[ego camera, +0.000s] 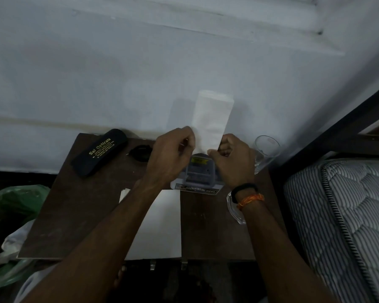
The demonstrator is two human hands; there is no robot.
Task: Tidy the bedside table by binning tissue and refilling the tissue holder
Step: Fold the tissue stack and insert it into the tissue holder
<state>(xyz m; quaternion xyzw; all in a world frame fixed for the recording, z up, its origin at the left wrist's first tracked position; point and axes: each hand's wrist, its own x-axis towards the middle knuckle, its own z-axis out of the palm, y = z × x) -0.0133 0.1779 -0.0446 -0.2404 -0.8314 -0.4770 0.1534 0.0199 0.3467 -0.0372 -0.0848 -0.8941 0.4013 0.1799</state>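
Note:
A folded white tissue [211,119] stands upright above a clear plastic tissue holder [198,173] at the back of the dark bedside table [74,206]. My left hand [170,154] pinches the tissue's lower left edge. My right hand [232,160] pinches its lower right edge. The tissue's bottom end is hidden behind my fingers, just over the holder's opening. A flat stack of white tissues [160,226] lies on the table under my left forearm.
A black spectacle case [100,152] and a small black ring-shaped object [140,153] lie at the back left. A drinking glass [265,152] stands at the back right, a clear glass dish [234,206] under my right wrist. A green-lined bin [11,215] sits left, a mattress [348,215] right.

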